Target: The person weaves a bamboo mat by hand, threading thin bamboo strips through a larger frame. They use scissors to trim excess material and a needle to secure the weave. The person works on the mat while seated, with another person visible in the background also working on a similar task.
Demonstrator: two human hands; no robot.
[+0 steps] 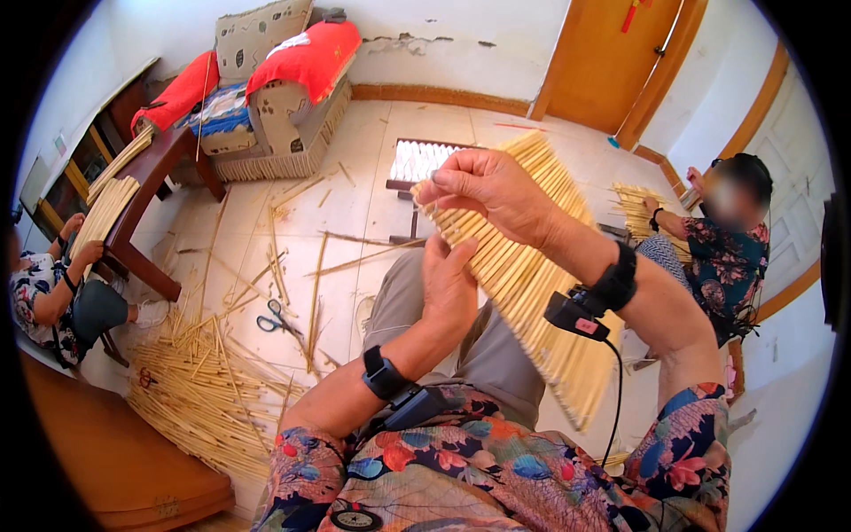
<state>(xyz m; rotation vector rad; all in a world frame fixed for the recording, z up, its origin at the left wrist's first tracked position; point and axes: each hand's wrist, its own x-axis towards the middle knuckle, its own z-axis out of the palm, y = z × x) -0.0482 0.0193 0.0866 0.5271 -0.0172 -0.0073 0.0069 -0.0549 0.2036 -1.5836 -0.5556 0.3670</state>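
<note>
A mat of pale yellow straw stalks [523, 266], laid side by side, slants across my lap from the upper middle to the lower right. My left hand [448, 288] grips its left edge, thumb on top. Over the mat's upper left end, my right hand [501, 195] is closed in a pinch by the corner. What the pinching fingertips hold, perhaps a thin strand, is too small to make out. Both wrists wear black bands, and a small black device with a cable sits by the right one.
Loose straw [204, 390] and dark-handled scissors [279, 319] lie on the tiled floor. A small white-topped stool [425, 160] stands ahead. At left, a person [53, 284] holds stalks by a brown table [151, 204]; at right, another person [727, 230] handles a straw mat.
</note>
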